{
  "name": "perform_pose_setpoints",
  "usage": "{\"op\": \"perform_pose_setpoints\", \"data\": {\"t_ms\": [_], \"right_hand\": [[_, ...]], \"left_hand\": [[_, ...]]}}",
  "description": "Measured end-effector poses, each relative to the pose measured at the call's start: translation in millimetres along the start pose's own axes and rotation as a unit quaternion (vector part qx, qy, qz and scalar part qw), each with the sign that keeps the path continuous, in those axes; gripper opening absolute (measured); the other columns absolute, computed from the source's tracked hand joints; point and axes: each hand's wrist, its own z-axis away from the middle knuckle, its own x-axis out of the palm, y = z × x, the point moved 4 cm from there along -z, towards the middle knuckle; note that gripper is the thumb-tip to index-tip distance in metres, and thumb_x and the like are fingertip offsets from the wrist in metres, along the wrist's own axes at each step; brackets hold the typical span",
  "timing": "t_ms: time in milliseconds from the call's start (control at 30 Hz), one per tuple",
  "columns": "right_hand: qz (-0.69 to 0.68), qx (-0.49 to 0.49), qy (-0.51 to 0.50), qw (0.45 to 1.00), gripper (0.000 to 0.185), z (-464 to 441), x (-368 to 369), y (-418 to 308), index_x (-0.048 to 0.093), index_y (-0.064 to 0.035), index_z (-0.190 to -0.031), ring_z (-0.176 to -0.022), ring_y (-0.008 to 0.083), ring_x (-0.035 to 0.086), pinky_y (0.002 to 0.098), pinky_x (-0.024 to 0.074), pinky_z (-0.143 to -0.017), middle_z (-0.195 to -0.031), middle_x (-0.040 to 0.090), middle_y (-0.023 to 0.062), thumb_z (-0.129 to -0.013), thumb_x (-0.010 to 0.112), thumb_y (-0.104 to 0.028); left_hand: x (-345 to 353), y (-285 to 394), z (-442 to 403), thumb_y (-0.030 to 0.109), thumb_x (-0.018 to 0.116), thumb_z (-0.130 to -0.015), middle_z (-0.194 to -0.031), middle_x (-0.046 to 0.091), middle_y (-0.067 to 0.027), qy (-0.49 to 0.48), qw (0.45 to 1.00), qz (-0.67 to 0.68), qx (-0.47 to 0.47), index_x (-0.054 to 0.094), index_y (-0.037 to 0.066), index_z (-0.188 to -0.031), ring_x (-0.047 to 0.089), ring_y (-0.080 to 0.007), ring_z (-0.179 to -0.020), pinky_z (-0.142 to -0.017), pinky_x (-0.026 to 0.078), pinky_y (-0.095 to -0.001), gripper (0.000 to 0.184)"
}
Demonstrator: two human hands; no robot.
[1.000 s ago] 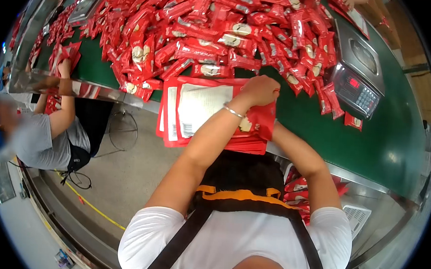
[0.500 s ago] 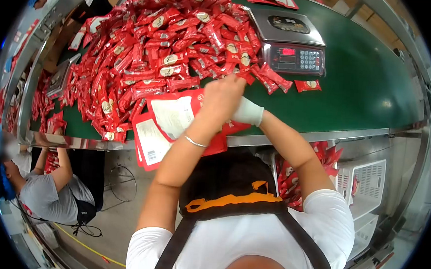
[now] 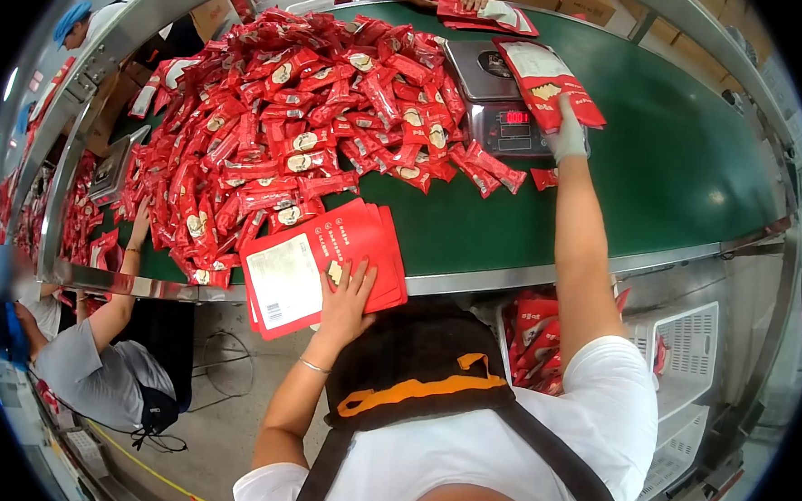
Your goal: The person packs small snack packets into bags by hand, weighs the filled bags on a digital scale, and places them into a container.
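While our left hand (image 3: 347, 302) lies, fingers apart, on the stacked red plastic pouches (image 3: 281, 281), our white-gloved right hand (image 3: 568, 137) clamps a red-and-white plastic pouch (image 3: 548, 81) partly over the silver metal scale (image 3: 479, 84).

1 o'clock: scale display (image 3: 515, 118), red digits, zeros, last looks like 1, decimal point unclear. 8 o'clock: top pouch (image 3: 337, 233), label (image 3: 282, 276), barcode (image 3: 274, 313), print unreadable. 1 o'clock: held pouch (image 3: 546, 72), cartons (image 3: 584, 6), print illegible.

Left hand (image 3: 347, 302) on pouch stack (image 3: 282, 279); gloved right hand (image 3: 568, 132) holds pouch (image 3: 544, 75) at scale (image 3: 473, 70).
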Motion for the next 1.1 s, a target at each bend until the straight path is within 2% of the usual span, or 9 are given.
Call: {"op": "perform_pose_setpoints", "data": {"t_ms": [133, 267, 367, 533, 667, 733, 867, 1033, 1100], "right_hand": [[-0.039, -0.022, 0.043, 0.998, 0.089, 74, -45, 20, 0.033, -0.0025, -0.147, -0.138, 0.0301, 0.035, 0.0444, 0.029, -0.112, -0.151, 0.036, 0.0179, -0.092, 0.038, -0.072], [0.029, -0.059, 0.164, 0.984, 0.051, 115, -128, 84, 0.052, 0.005, -0.124, -0.088, 0.023, 0.061, 0.0345, 0.0511, -0.078, -0.104, 0.062, 0.0153, -0.103, 0.043, -0.04], [0.061, -0.15, 0.109, 0.981, 0.051, 137, -131, 84, 0.05, 0.0072, -0.126, -0.093, 0.0255, 0.061, 0.0361, 0.0515, -0.083, -0.108, 0.062, 0.0181, -0.104, 0.044, -0.038], [0.025, -0.053, 0.155, 0.986, 0.082, 135, -112, 68, 0.039, 0.0089, -0.139, -0.122, 0.0346, 0.051, 0.0433, 0.0416, -0.103, -0.134, 0.048, 0.0265, -0.095, 0.048, -0.06], [0.009, -0.063, 0.105, 0.992, 0.11, 105, -50, 14, 0.011, 0.0032, -0.152, -0.14, 0.0365, 0.032, 0.0497, 0.0283, -0.114, -0.153, 0.029, 0.0233, -0.086, 0.043, -0.078], [-0.01, -0.038, 0.089, 0.995, 0.099, 80, -2, -14, 0.017, -0.0122, -0.154, -0.141, 0.0332, 0.033, 0.0542, 0.0297, -0.112, -0.153, 0.033, 0.0148, -0.085, 0.051, -0.073], [0.035, -0.047, 0.008, 0.998, 0.048, -21, 20, -30, 0.055, -0.0088, -0.124, -0.107, 0.0237, 0.056, 0.0467, 0.042, -0.092, -0.118, 0.06, 0.0081, -0.087, 0.062, -0.039], [0.442, -0.236, 0.084, 0.861, 0.017, 139, -13, -219, 0.069, 0.0019, -0.084, -0.063, 0.0151, 0.062, 0.0326, 0.0516, -0.059, -0.075, 0.068, 0.0054, -0.075, 0.069, -0.013], [0.512, -0.298, 0.061, 0.803, 0.015, 250, -67, -278, 0.068, -0.0011, -0.092, -0.078, 0.0094, 0.061, 0.0292, 0.0508, -0.069, -0.087, 0.068, 0.003, -0.08, 0.065, -0.01]], "left_hand": [[12, 0, -2, 0.019, 0.076, -0.073, -0.156, 0.031, -0.0114, 0.019, 1.0, -0.003, 0.009, 0.033, 0.008, -0.149, 0.029, -0.0343, -0.143, -0.114, 0.019, -0.0612, 0.088], [13, 11, -19, 0.011, 0.07, -0.078, -0.153, 0.036, -0.0123, 0.049, 0.996, 0.067, 0.016, 0.035, 0.004, -0.147, 0.03, -0.0339, -0.143, -0.114, 0.018, -0.0607, 0.078], [16, 31, -36, 0.015, 0.069, -0.077, -0.148, 0.041, -0.0133, 0.099, 0.992, 0.074, 0.035, 0.04, 0.004, -0.143, 0.034, -0.0346, -0.139, -0.113, 0.018, -0.064, 0.073], [18, 42, -47, 0.015, 0.068, -0.077, -0.148, 0.041, -0.0129, 0.113, 0.989, 0.083, 0.04, 0.041, 0.004, -0.143, 0.034, -0.0342, -0.14, -0.112, 0.018, -0.0657, 0.072], [19, 43, -48, 0.016, 0.069, -0.077, -0.149, 0.041, -0.0121, 0.108, 0.99, 0.077, 0.037, 0.041, 0.004, -0.143, 0.033, -0.0336, -0.141, -0.112, 0.018, -0.0665, 0.073], [18, 43, -49, 0.016, 0.069, -0.076, -0.149, 0.041, -0.0119, 0.107, 0.991, 0.071, 0.039, 0.041, 0.005, -0.143, 0.033, -0.0335, -0.141, -0.112, 0.018, -0.0664, 0.073], [14, 45, -47, 0.017, 0.071, -0.077, -0.152, 0.038, -0.0129, 0.075, 0.994, 0.079, 0.031, 0.036, 0.005, -0.147, 0.031, -0.035, -0.142, -0.115, 0.015, -0.0616, 0.079], [18, 31, -50, 0.044, 0.068, -0.082, -0.154, 0.035, -0.0128, 0.098, 0.99, 0.071, 0.075, 0.033, 0.005, -0.149, 0.027, -0.0336, -0.145, -0.117, 0.008, -0.0605, 0.085], [22, 35, -47, 0.045, 0.064, -0.086, -0.157, 0.03, -0.0117, 0.074, 0.994, 0.047, 0.069, 0.031, 0.004, -0.15, 0.023, -0.033, -0.146, -0.117, 0.007, -0.0597, 0.083]]}}
